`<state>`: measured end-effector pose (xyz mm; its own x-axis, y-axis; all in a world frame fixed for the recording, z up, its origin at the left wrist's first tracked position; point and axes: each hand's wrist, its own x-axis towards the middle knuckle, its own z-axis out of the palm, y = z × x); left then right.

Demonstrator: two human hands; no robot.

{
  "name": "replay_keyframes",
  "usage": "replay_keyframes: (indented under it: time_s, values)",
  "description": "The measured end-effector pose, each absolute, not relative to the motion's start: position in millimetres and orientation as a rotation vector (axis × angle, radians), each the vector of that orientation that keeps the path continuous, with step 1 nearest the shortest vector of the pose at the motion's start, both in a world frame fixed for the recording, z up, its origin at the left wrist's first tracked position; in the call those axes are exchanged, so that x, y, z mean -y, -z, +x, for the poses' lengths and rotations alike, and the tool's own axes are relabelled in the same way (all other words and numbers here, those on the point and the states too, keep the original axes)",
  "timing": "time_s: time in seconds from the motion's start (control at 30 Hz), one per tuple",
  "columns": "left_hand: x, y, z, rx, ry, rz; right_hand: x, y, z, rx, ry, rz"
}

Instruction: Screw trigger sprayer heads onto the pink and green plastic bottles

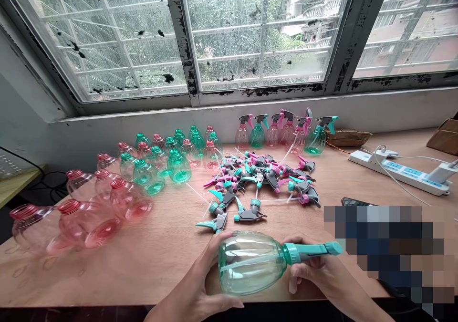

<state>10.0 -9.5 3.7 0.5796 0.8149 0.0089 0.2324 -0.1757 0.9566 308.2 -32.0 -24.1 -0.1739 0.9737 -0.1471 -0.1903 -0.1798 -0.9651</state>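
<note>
A clear green spray bottle (250, 264) lies sideways in the air over the table's front edge, its turquoise spray head fitted on the neck and a straw visible inside. My left hand (203, 279) wraps around the bottle's base end. At the neck, my right hand (315, 269) has its fingers closed around the spray head (311, 250). Just beyond the bottle lies a heap of loose trigger spray heads (255, 174) in pink, turquoise and grey, several with straws sticking out. The nearest loose one is a turquoise and grey spray head (252, 211).
Open pink bottles (89, 222) and green bottles (179, 167) stand in rows at the left. Several spray bottles with heads fitted (257, 133) line the wall. At the right are a white power strip (400, 171), a brown package (347, 137) and a pixelated area over a dark device.
</note>
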Motion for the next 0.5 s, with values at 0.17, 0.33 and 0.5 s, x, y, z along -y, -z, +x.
replay_keyframes:
  time_s: [0.17,0.33,0.5]
  values:
    - [13.2,9.6,8.2,-0.788,-0.81,1.931,35.9,19.7,312.4,1.158,-1.561,-1.106]
    - [12.3,9.3,9.7,-0.729,-0.848,2.161,38.0,20.2,314.7,1.094,-1.62,-1.064]
    - [7.5,11.6,9.7,-0.672,-0.83,2.253,45.0,18.0,317.2,1.047,-1.451,-1.141]
